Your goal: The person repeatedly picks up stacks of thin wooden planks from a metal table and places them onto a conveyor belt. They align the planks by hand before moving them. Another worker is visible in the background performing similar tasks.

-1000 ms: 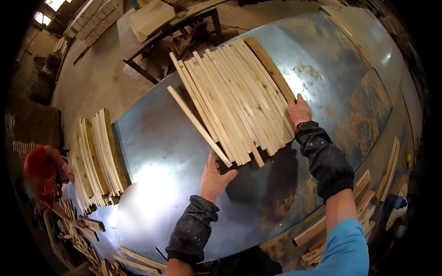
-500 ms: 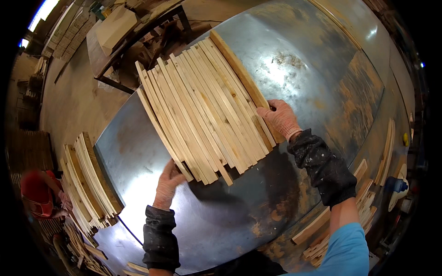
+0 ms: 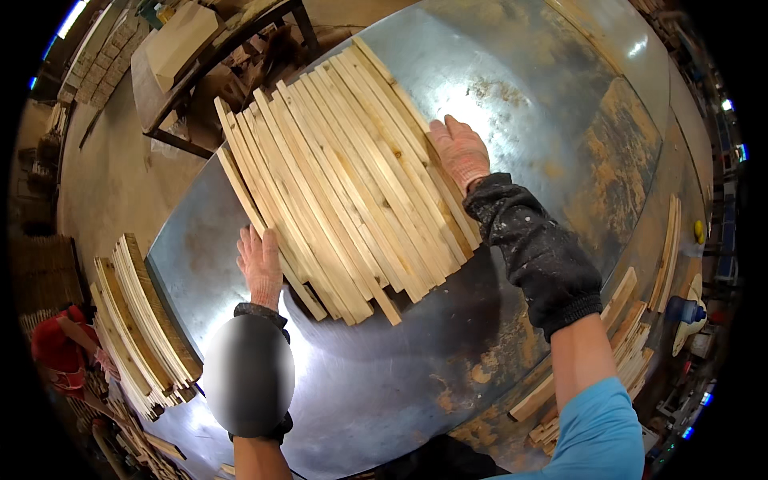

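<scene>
A row of pale wooden strips [image 3: 336, 192] lies side by side on the metal tabletop, their near ends uneven. My left hand [image 3: 261, 266], in a pinkish work glove, rests open with fingers spread at the row's left edge, touching the outer strip [image 3: 240, 188]. On the opposite side my right hand [image 3: 462, 152], gloved alike, lies open along the outermost right strip [image 3: 392, 84]. Its fingers point away from me and are not wrapped round the wood. One strip [image 3: 386, 306] sticks out toward me past its neighbours.
The shiny metal tabletop [image 3: 512, 160] has brown stains. Another strip stack [image 3: 152, 312] stands at the left, near a person in red [image 3: 60, 348]. More loose strips [image 3: 628, 344] lie at the lower right. A dark-framed table [image 3: 172, 132] stands beyond the far left edge.
Both hands have slid farther from me along the row's sides. My right hand has loosened its grip on the right strip, which now shows a narrower face against the row.
</scene>
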`<state>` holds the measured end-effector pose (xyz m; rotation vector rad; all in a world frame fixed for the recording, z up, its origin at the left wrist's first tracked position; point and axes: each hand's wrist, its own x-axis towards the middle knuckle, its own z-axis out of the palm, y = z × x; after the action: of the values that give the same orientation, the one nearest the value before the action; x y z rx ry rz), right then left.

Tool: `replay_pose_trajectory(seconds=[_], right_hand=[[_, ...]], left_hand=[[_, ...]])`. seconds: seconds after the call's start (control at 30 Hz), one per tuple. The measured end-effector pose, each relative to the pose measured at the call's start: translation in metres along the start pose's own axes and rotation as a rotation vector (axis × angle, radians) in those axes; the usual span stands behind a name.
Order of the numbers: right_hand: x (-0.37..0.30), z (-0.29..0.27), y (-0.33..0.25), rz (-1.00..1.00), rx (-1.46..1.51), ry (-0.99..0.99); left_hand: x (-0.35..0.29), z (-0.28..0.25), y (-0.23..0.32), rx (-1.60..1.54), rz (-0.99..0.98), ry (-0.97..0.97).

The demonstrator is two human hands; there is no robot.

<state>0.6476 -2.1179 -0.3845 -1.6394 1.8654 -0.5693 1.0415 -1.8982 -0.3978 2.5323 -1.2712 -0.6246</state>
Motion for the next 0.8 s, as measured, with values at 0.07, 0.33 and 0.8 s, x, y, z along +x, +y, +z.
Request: replay_pose_trajectory(seconds=[0.07, 0.33, 0.8], right_hand=[[-0.001, 0.008, -0.012, -0.052, -0.109, -0.157], [-0.068, -0.015, -0.036, 0.171, -0.049, -0.272], [-0.288, -0.034, -0.009, 0.157, -0.317, -0.385]], left_hand=[[0.005, 0.002, 0.007, 0.087, -0.037, -0.05], [-0.052, -0.01, 0.001, -0.059, 0.017, -0.09], [-0.355, -0.034, -0.06, -1.563, -0.586, -0.254]])
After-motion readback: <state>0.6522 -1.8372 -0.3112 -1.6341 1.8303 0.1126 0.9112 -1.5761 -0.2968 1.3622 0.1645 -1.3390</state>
